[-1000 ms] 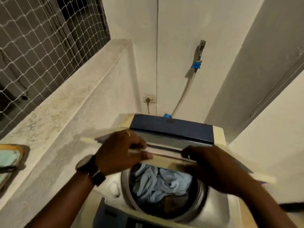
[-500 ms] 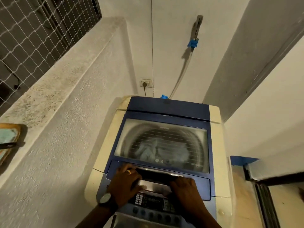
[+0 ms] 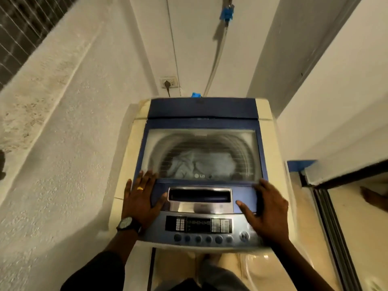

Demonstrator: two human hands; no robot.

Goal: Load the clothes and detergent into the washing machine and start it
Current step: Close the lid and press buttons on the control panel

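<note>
I have both palms flat on the lid (image 3: 201, 122) of the washing machine (image 3: 128, 164), which lies shut over the drum. My left hand (image 3: 140, 199) rests spread at the lid's front left corner, fingers open and holding nothing; my right hand (image 3: 266, 208) lies the same way at the lid's front right corner, open and empty, its thumb reaching toward the chrome handle recess (image 3: 200, 195) in the middle of the lid's front edge. Through the lid's window the pale blue clothes (image 3: 199, 162) sit heaped in the drum, so loading looks done (whether detergent went in I cannot tell from here). Just in front of the lid runs the control panel (image 3: 199, 224) with its row of round buttons (image 3: 198, 239), untouched. The risks I see: the lid may not be fully seated, so the machine could refuse to start; a stray palm leaning forward off the lid could press the wrong button; and the panel display looks unlit, so the power may need switching on first.
</note>
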